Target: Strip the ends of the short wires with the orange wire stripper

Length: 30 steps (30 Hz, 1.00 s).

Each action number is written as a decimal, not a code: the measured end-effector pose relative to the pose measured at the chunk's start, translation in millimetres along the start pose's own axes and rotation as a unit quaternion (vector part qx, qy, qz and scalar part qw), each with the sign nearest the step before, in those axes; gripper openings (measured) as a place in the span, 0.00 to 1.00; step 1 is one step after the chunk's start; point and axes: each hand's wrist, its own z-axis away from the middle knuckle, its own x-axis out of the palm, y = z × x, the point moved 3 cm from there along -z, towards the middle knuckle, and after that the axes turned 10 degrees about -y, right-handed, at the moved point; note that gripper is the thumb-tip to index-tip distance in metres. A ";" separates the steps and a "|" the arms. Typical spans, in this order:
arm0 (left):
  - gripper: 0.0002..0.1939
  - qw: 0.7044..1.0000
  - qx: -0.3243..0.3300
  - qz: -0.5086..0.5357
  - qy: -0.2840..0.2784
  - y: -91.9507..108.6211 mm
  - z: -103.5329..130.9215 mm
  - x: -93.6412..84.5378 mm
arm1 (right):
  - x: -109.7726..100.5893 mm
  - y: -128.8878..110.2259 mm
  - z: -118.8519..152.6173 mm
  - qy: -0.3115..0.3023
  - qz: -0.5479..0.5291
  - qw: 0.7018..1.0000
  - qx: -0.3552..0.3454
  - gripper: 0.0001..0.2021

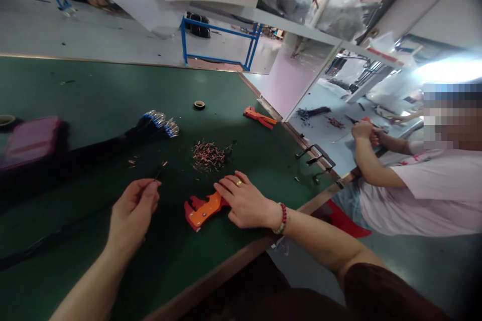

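My left hand [133, 210] pinches a thin black wire [158, 172] whose short bare end points up and to the right. Over the handles of an orange and red wire stripper [205, 210] rests my right hand [250, 203], its fingers wrapped on the tool, which lies on the green table [161, 271] with its jaws toward the left. A pile of copper wire bits [209, 156] is just beyond the tool. Farther left, a black cable bundle [130, 135] ends in many silvery, blue-marked tips.
A second stripper [259, 117] and a tape roll [199, 105] lie farther back. A pink box [32, 140] is at the left. Metal clamps [315, 158] sit at the right edge. A person [433, 175] works at the neighbouring table, right.
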 end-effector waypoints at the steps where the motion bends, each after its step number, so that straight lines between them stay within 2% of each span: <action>1: 0.17 1.000 0.001 0.005 0.009 -1.6 -1.2 -2.0 | 1.4 1.7 -2.6 0.002 0.005 1.000 -0.009 0.36; 8: 0.15 0.999 0.035 0.026 -0.001 -6.8 -2.4 -3.3 | 7.3 20.8 -3.8 0.085 0.039 0.993 -0.077 0.36; 13: 0.13 0.999 -0.008 -0.016 0.032 10.8 6.0 -4.3 | 8.3 22.8 -10.4 0.039 0.052 0.996 -0.061 0.33; 16: 0.13 0.997 -0.047 -0.046 0.027 18.2 8.3 -4.7 | -2.6 21.1 -11.9 0.001 0.066 0.996 -0.052 0.34; 19: 0.14 0.999 -0.030 -0.041 0.018 17.9 7.2 -3.5 | -20.0 21.9 -9.9 -0.004 0.064 0.997 -0.036 0.30; 21: 0.15 0.999 0.009 -0.031 0.012 14.2 5.4 -2.2 | -29.8 22.8 -9.6 0.024 -0.006 0.999 -0.039 0.26; 22: 0.17 0.999 0.026 -0.029 0.014 11.6 4.4 -2.2 | -33.6 23.7 -10.5 0.053 -0.076 0.995 -0.035 0.25; 23: 0.19 0.999 0.036 -0.031 0.015 8.5 3.4 -2.4 | -35.7 24.5 -12.5 0.082 -0.170 0.981 -0.032 0.24; 24: 0.20 0.998 0.042 -0.035 0.019 5.6 2.3 -3.1 | -35.8 24.5 -15.7 0.101 -0.282 0.953 -0.034 0.22; 25: 0.22 0.998 0.050 -0.044 0.022 3.4 1.5 -3.9 | -34.0 23.2 -20.1 0.103 -0.402 0.909 -0.040 0.20; 28: 0.23 0.990 0.100 -0.093 0.025 2.7 0.5 -5.5 | -23.9 9.4 -37.0 0.038 -0.700 0.709 -0.069 0.15; 29: 0.22 0.986 0.122 -0.112 0.029 4.1 1.0 -5.6 | -21.2 3.9 -42.1 0.022 -0.755 0.651 -0.068 0.16; 30: 0.21 0.981 0.142 -0.126 0.035 5.7 1.8 -5.6 | -19.2 -1.1 -46.7 0.011 -0.789 0.611 -0.064 0.17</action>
